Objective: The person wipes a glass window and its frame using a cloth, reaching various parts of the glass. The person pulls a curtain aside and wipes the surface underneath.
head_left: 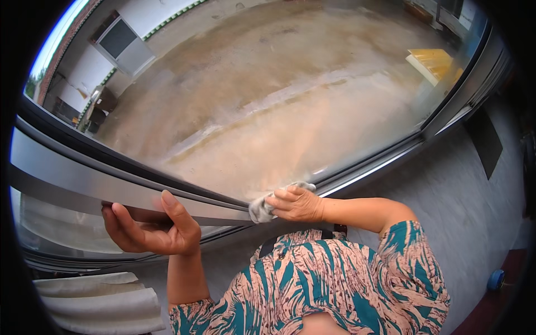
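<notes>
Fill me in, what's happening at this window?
A person is wiping a window. The right hand presses a small grey cloth against the lower edge of the glass pane, where it meets the metal frame. The left hand grips the frame's edge, thumb on top. Folded white cloths lie below the left hand.

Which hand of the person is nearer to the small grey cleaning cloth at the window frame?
Right. The right hand presses on the small grey cleaning cloth. The left hand grips the grey metal window frame further left, apart from the cloth.
</notes>
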Motion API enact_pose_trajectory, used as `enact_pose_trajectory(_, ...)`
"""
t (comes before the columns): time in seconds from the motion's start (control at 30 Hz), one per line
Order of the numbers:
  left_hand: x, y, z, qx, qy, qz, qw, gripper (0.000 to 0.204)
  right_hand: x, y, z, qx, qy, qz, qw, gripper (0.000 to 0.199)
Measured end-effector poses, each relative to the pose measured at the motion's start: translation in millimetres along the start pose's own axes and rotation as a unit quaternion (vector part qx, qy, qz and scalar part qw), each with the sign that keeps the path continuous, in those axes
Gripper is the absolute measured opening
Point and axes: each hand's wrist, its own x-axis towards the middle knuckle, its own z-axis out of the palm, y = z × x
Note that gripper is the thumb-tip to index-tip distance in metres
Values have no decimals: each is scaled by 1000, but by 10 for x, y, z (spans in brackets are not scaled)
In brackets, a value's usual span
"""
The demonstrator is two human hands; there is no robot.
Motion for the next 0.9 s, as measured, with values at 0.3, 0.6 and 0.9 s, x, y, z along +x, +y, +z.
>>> enact_pose_trajectory(0.3,-96,-118,-131,19,-15,-2,1000,65,721,1275,-1562,-232,356,175,888,28)
enact_pose_trajectory(0.6,-48,21,-32,-31,-17,-21,999,64,222,245,-360,-98,250,174,948,13)
enact_pose_trajectory(0.9,32,49,-14,63,-22,-19,998,56,-797,-294,154,75,-92,287,950,11)
